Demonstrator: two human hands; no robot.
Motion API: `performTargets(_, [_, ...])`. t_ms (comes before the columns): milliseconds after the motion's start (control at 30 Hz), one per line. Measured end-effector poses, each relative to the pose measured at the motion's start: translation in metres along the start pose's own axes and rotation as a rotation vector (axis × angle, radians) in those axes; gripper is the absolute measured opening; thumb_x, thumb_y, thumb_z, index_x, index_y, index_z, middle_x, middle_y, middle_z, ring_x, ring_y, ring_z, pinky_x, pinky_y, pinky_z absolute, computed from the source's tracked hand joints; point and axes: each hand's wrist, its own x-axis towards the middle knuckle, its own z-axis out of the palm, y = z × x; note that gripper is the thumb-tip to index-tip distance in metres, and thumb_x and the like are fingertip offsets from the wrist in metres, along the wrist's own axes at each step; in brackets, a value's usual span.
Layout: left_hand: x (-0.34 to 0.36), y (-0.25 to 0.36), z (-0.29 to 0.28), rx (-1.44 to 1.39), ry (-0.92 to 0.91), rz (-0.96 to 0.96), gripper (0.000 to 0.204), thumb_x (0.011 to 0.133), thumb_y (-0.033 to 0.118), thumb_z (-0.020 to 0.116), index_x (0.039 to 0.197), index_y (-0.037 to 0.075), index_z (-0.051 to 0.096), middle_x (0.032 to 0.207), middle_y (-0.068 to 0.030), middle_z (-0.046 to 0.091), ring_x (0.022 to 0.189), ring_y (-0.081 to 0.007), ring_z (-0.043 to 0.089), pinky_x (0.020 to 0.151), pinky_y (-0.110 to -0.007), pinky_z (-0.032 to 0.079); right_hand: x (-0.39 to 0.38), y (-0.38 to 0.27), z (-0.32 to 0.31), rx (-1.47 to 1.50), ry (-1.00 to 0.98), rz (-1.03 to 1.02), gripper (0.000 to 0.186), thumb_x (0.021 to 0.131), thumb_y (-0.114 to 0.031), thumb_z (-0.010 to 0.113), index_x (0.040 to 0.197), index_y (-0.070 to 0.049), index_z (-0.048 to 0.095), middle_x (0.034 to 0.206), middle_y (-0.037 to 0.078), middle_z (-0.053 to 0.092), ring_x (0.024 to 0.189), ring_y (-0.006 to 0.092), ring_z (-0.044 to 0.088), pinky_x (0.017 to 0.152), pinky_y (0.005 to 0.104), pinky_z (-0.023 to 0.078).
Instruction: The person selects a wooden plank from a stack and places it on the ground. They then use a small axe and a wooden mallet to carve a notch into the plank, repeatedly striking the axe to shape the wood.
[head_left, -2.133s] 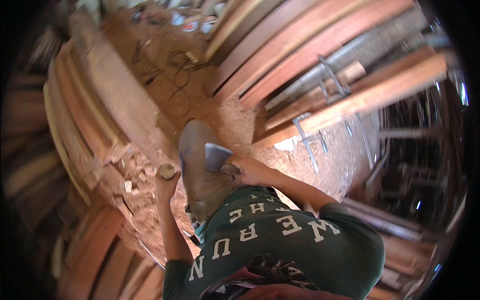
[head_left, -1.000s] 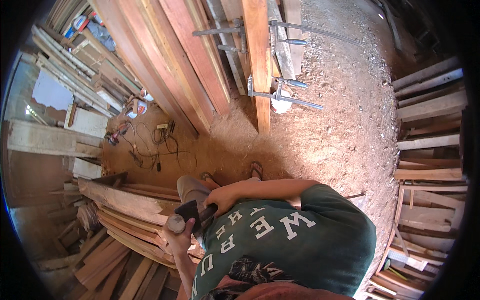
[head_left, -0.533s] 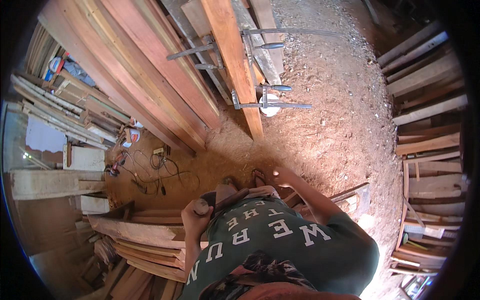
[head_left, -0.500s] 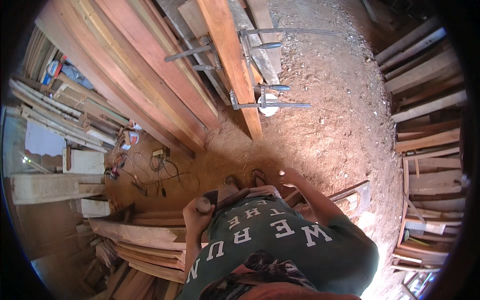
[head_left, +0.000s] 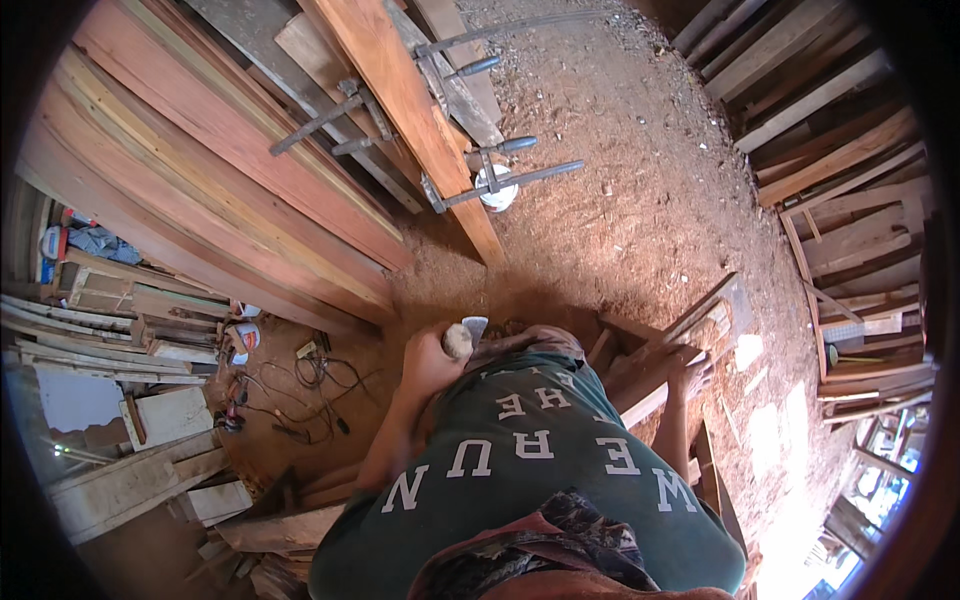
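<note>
The person's left hand (head_left: 430,366), near the middle of the frame, held a hand tool (head_left: 458,342) with a pale, round-ended wooden handle and a grey metal blade. The fingers of that hand were clamped around the handle, so the tool lay within their curl; the handle's end faced up toward the camera, and the blade showed just beyond it, to the upper right. The rest of the handle was hidden by the grip.

The right hand (head_left: 688,378), right of the middle, was well apart from the tool, at the near edge of some rough timber (head_left: 712,318). Its fingers lay against or just over the wood; whether they gripped it or only rested there could not be told. Between the 2 hands was the front of a dark green shirt (head_left: 560,490) with white lettering.

Long reddish planks (head_left: 200,180) filled the upper left of the frame. Beside them, at upper centre, an orange-brown beam (head_left: 400,110) carried metal clamps (head_left: 545,176), with a white bucket (head_left: 500,196) just beside its lower end. Dark cables (head_left: 312,370) lay looped on the brown floor (head_left: 620,180), left of the left hand.
</note>
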Motion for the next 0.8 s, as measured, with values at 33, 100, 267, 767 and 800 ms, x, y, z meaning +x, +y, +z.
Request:
performTargets(33, [0.001, -0.001, -0.003, 0.035, 0.003, 0.046, 0.03, 0.075, 0.022, 0.08, 0.096, 0.003, 0.072, 0.09, -0.0215, 0.073, 0.089, -0.0431, 0.07, 0.078, -0.051, 0.055, -0.007, 0.014, 0.002, -0.013, -0.038, 0.085, 0.106, 0.079, -0.05, 0.081, 0.162, -0.014, 0.025, 0.16, 0.02, 0.033, 0.146, 0.0426, 0.034, 0.111, 0.0627, 0.038])
performTargets(100, [-0.002, -0.012, -0.007, 0.061, -0.043, 0.052, 0.031, 0.075, 0.022, 0.08, 0.098, 0.004, 0.072, 0.092, -0.0223, 0.072, 0.091, -0.0436, 0.069, 0.08, -0.051, 0.055, -0.026, 0.036, 0.01, -0.01, -0.073, 0.233, 0.113, 0.077, -0.055, 0.083, 0.162, -0.013, 0.023, 0.161, 0.02, 0.031, 0.148, 0.0423, 0.032, 0.113, 0.0633, 0.037])
performTargets(267, [-0.013, -0.045, -0.012, 0.082, -0.16, 0.019, 0.034, 0.074, 0.023, 0.081, 0.101, 0.004, 0.072, 0.097, -0.0242, 0.072, 0.094, -0.045, 0.069, 0.084, -0.051, 0.055, -0.042, 0.081, 0.056, 0.139, -0.189, 0.393, 0.138, 0.068, -0.063, 0.089, 0.162, 0.004, 0.014, 0.16, 0.032, 0.034, 0.146, 0.0451, 0.039, 0.121, 0.0516, 0.037])
performTargets(767, [0.004, -0.023, -0.016, 0.237, -0.252, 0.191, 0.045, 0.074, 0.024, 0.083, 0.109, -0.003, 0.072, 0.103, -0.0274, 0.073, 0.101, -0.045, 0.07, 0.087, -0.048, 0.056, -0.082, 0.087, 0.082, 0.299, -0.3, 0.237, 0.079, 0.075, -0.047, 0.08, 0.126, 0.004, 0.049, 0.126, 0.033, 0.065, 0.117, 0.0467, 0.066, 0.099, 0.0514, 0.053])
performTargets(800, [0.007, -0.022, -0.014, 0.241, -0.262, 0.213, 0.045, 0.074, 0.022, 0.082, 0.11, -0.003, 0.072, 0.103, -0.0278, 0.073, 0.102, -0.0452, 0.069, 0.088, -0.049, 0.055, -0.08, 0.092, 0.086, 0.275, -0.286, 0.256, 0.08, 0.075, -0.047, 0.08, 0.127, 0.004, 0.048, 0.125, 0.033, 0.065, 0.116, 0.0472, 0.066, 0.099, 0.0514, 0.053])
